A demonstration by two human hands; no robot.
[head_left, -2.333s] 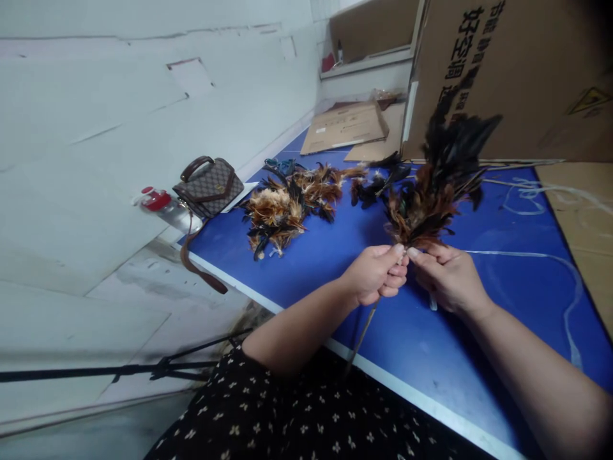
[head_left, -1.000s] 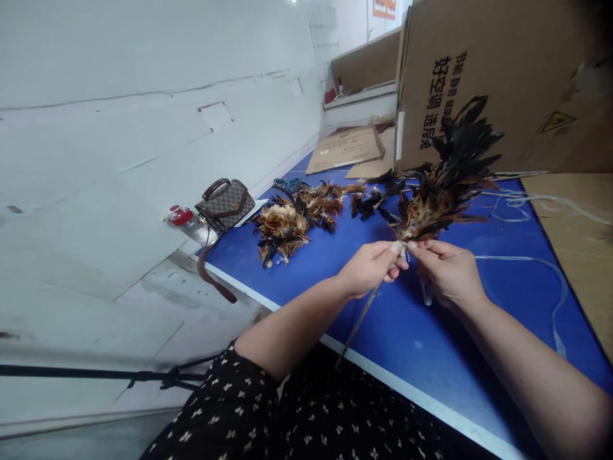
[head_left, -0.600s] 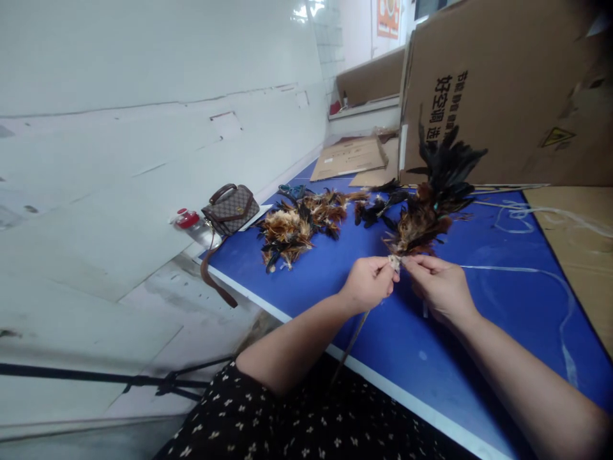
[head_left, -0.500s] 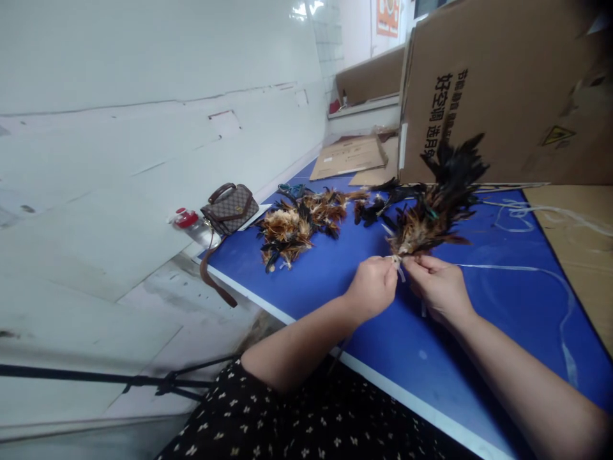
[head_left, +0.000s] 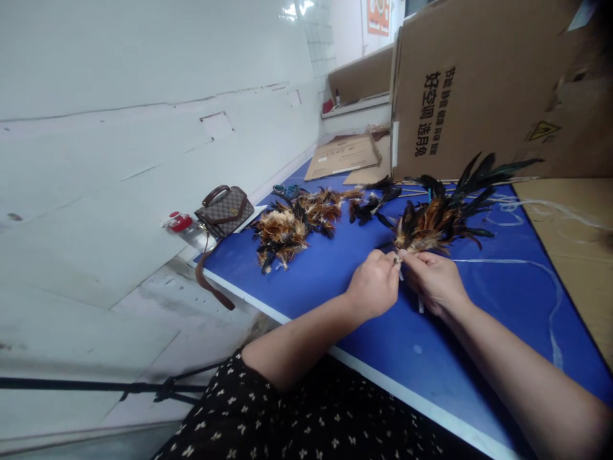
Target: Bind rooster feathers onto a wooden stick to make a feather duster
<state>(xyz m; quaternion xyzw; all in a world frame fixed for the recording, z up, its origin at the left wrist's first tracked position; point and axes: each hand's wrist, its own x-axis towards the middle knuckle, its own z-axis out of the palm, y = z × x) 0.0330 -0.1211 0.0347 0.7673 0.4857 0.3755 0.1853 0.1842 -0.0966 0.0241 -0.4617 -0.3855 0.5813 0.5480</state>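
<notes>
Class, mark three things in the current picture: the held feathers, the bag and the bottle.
Held feathers [head_left: 435, 220]: head view, on the brown middle of the bunch.
Bag [head_left: 225, 211]: head view, on its patterned front.
Bottle [head_left: 195, 236]: head view, on its clear body, below the red cap.

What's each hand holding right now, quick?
Left hand: closed, gripping the base of the feather bundle.
Right hand: closed, pinching the same bundle's base, next to the left hand.

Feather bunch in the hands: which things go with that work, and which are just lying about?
Goes with the work:
feather bunch
clear strip
loose feather pile, probably

Just lying about, it seems:
handbag
red-capped bottle
flat cardboard
</notes>
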